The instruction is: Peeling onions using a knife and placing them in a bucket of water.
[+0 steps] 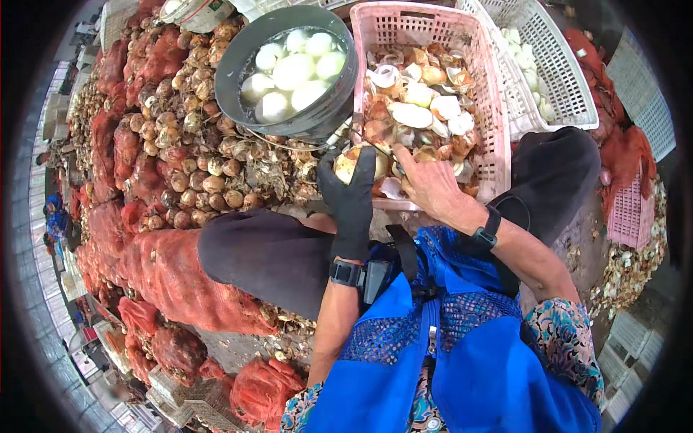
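Note:
My left hand (352, 184), in a black glove, grips a partly peeled onion (346, 165) over the near left corner of a pink plastic crate (494, 135). Close beside it is my bare right hand (436, 187), closed around what looks like a small knife (383, 149); the fingers hide most of it. The index finger points along the tool toward the onion. Brown onion skins (379, 130) and pale cut pieces (412, 115) fill the crate below both hands. A dark bucket (303, 127) left of the crate holds peeled white onions (293, 71) in water.
Unpeeled onions (214, 184) are heaped at left, among red mesh sacks (173, 276). White crates (579, 81) stand at upper right, one with pale onion pieces (525, 65). A wire bucket handle (281, 145) hangs near my left hand. My bent knees flank the work.

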{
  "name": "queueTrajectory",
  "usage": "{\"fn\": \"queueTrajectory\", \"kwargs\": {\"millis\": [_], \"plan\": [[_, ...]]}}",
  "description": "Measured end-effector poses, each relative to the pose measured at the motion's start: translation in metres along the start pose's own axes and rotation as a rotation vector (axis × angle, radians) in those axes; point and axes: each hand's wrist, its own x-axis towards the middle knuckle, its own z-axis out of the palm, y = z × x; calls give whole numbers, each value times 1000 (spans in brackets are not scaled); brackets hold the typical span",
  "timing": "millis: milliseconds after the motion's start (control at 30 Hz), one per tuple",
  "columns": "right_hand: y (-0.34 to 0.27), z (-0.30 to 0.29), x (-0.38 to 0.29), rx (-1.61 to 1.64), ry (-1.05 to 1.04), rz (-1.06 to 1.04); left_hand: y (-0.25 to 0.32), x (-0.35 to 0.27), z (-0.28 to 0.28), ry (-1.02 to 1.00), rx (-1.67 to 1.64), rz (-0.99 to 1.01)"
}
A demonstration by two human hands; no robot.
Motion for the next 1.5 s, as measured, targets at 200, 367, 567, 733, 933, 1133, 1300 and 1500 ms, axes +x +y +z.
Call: {"fn": "queueTrajectory", "kwargs": {"millis": [200, 367, 567, 733, 933, 1133, 1300, 1500], "plan": [[3, 0, 1, 148, 31, 11, -8, 1, 2, 33, -27, -54], [16, 9, 3, 361, -21, 84, -5, -1, 6, -2, 98, 33], [45, 15, 10, 535, -74, 244, 1, -11, 1, 15, 51, -33], [40, 27, 4, 457, 216, 63, 3, -3, -4, -58, -107, -87], [18, -12, -15, 336, 119, -21, 8, -10, -13, -125, -56, -81], [9, -21, -23, 254, -42, -46, 16, -10, -13, -135, 201, -6], [8, -16, -19, 57, -73, -55, 9, -11, -10, -141, 113, 12], [14, -6, -16, -98, -63, -13, 23, -17, -1, -176, 480, 77]]}}
